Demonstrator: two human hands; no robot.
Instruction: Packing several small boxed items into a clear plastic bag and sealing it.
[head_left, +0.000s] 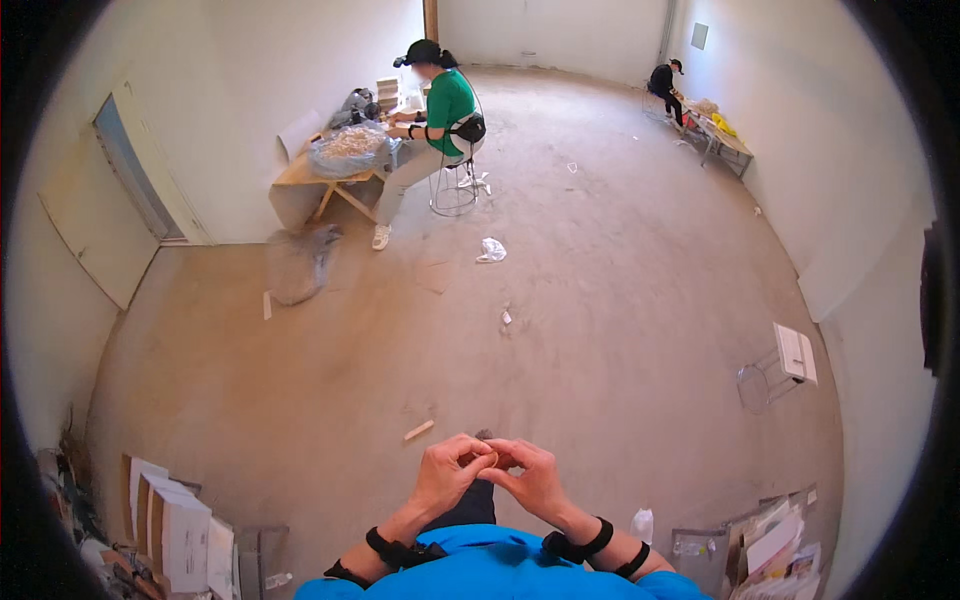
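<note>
My left hand [447, 476] and my right hand [533, 479] meet in front of my body, low in the middle of the view. The fingertips of both pinch a small, thin, yellowish loop [494, 460]; its exact kind is too small to make out, and the fingers cover part of it. Black straps [398, 550] go round both my wrists and forearms. Below the hands my dark trouser leg [465, 508] shows.
A short wooden strip [419, 430] lies on the floor ahead. Cartons [180, 535] stand at lower left, stacked papers [775, 550] at lower right. Further off are a white-topped stool [795, 353], a person in green [450, 105] at a table [300, 172], and another person [662, 82].
</note>
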